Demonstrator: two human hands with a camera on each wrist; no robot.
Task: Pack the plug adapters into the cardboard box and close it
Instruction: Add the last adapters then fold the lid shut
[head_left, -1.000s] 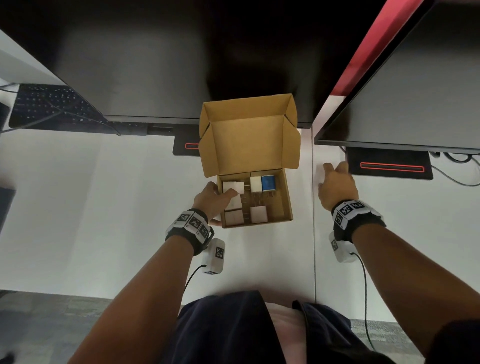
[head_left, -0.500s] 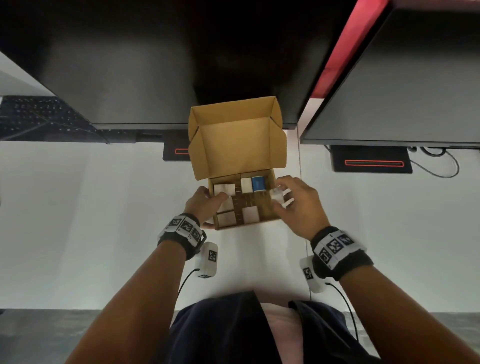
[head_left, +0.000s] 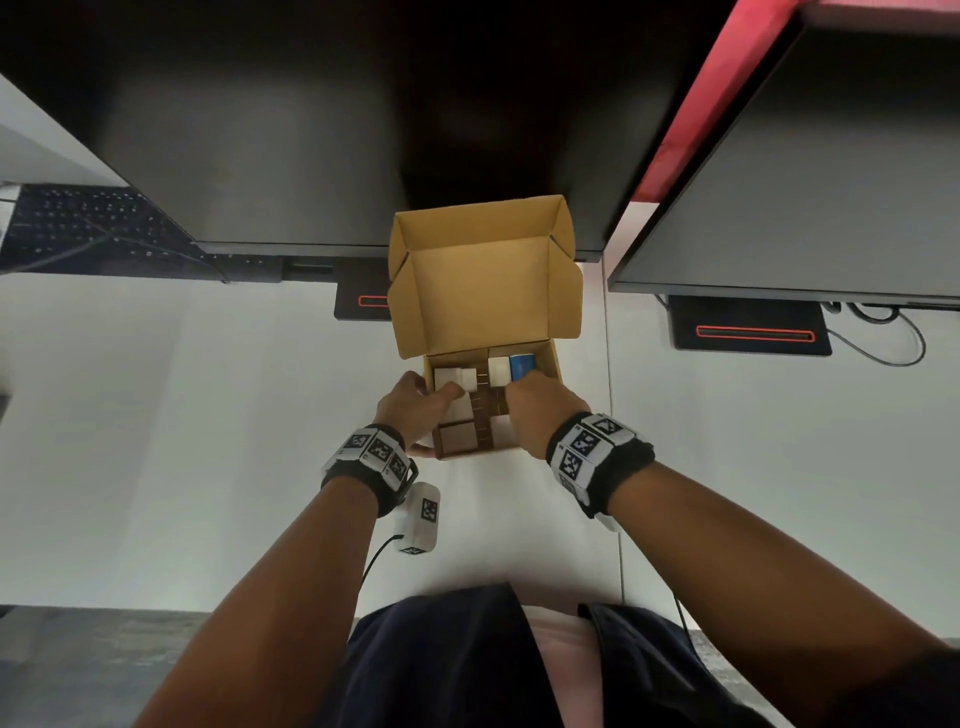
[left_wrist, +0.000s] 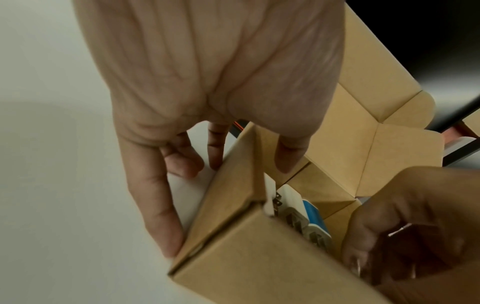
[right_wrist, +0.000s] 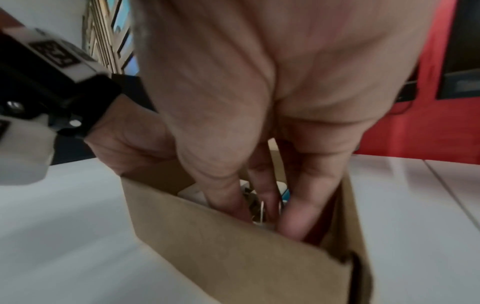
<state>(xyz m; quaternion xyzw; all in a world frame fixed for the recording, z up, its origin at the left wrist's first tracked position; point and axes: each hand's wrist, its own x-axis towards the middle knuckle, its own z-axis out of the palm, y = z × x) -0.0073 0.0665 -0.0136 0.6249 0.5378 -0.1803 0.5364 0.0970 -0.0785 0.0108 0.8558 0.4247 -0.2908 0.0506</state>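
White tabletop (head_left: 208, 415) carries the cardboard box (head_left: 483, 291) at center, lid up. At 9 o'clock of it the left hand (head_left: 415, 410) grips its wall, thumb inside. At 3 o'clock the right hand (head_left: 540, 410) reaches in, fingers (right_wrist: 228, 197) pinching a plug adapter (right_wrist: 262, 207), near the blue adapter (head_left: 522, 365).

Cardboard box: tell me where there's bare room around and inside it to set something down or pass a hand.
Bare white desk lies left of the cardboard box, right of it up to the monitor base, and in front between the forearms. Inside is crowded: white adapters, a blue adapter, and the right hand reaching in. The left hand holds the left wall.
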